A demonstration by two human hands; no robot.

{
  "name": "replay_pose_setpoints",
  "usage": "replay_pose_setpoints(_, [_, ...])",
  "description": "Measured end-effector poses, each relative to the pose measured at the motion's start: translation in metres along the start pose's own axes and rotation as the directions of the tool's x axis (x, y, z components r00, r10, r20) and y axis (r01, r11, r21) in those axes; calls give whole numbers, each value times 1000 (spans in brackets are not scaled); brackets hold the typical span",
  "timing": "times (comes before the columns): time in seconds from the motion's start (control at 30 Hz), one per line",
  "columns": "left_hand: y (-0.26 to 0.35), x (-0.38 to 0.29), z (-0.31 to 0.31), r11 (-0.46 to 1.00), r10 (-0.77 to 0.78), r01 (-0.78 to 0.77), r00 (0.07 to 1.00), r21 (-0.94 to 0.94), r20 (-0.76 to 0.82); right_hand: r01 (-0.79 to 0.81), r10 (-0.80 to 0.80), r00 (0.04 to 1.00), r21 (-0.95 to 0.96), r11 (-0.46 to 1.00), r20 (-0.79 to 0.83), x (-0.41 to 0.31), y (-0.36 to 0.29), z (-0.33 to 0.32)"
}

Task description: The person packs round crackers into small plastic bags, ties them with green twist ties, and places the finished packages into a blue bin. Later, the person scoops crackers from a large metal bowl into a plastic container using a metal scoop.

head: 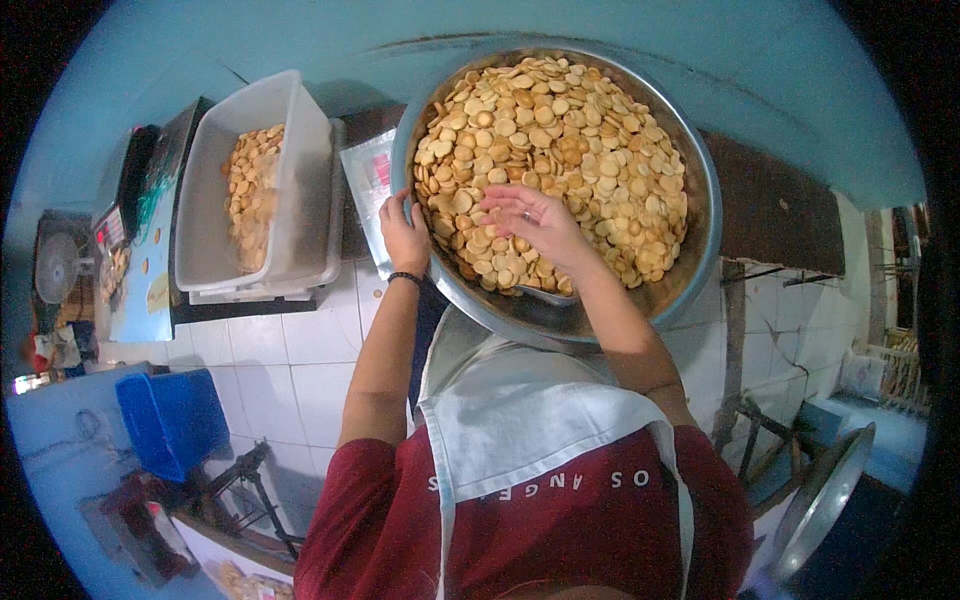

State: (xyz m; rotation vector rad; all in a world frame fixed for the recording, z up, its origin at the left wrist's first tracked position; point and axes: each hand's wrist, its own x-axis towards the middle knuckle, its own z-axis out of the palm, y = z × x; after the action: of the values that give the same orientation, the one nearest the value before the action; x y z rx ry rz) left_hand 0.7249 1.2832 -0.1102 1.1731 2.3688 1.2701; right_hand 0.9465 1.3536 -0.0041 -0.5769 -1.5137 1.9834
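Note:
A large round metal basin [709, 225] stands before me, heaped with small round golden biscuits [555, 142]. My left hand [405, 232], with a dark bead bracelet at the wrist, rests on the basin's left rim, its fingers apart. Over the biscuits hovers my right hand [532, 217], fingers curled loosely; whether something small is in it cannot be told. Part of a metal edge [551, 298] shows among the biscuits beneath my right forearm. A silvery packet [371, 180] with a pink patch lies left of the basin, close to my left hand.
Left of the packet, a translucent plastic tub [311, 202] holds more biscuits. Farther left are a light blue board [142, 292] and a heap of biscuits in clear plastic [114, 270]. A blue crate [172, 420] is at lower left; a large metal basin [821, 502] stands at lower right.

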Motion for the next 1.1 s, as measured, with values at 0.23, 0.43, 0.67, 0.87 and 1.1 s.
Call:
replay_pose_setpoints(0.23, [-2, 0, 1, 999, 35, -35, 999, -5, -36, -176, -50, 973, -863, 474, -227, 35, 54, -49])
replay_pose_setpoints(0.43, [-5, 1, 2, 1000, 26, -26, 999, -5, -31, -172, -207, 963, -985, 16, -172, 72, 78, -60])
replay_pose_setpoints(0.67, [-5, -1, 3, 1000, 2, -3, 999, -15, -39, -106, -157, 983, -994, -39, -99, 72, 64, -61])
replay_pose_setpoints(0.87, [-6, -1, 3, 1000, 19, -19, 999, -10, -42, 88, -3, 996, -990, -112, 89, 68, 70, -47])
replay_pose_setpoints(1.1, [-6, -1, 4, 1000, 0, 0, 998, 5, -61, 130, 80, 990, -964, -231, 114, 58, 74, -45])
